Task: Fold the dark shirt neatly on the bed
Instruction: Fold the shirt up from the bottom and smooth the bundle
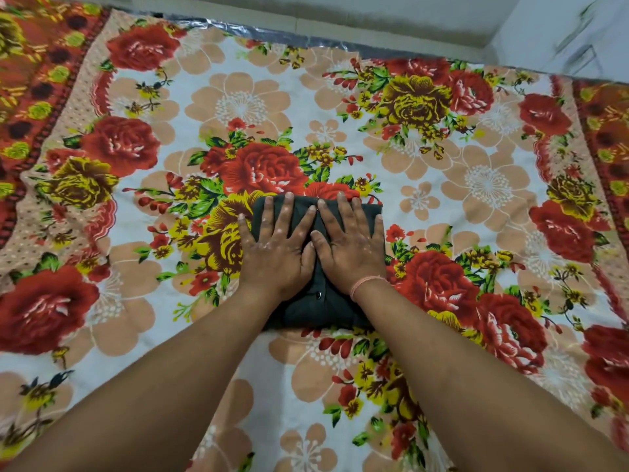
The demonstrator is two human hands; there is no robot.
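The dark shirt (316, 306) lies folded into a small compact rectangle in the middle of the bed, a button showing on its near part. My left hand (277, 247) rests flat on its left half, fingers spread. My right hand (350, 245) presses flat on its right half, fingers spread too, with a thin pink thread around the wrist. Both palms cover most of the shirt's top; neither hand grips any cloth.
The bed is covered by a floral sheet (459, 185) with red roses and peach flowers, spreading wide on all sides of the shirt. A red patterned border (30, 80) runs along the left. A pale wall or floor strip (391, 18) lies beyond the far edge.
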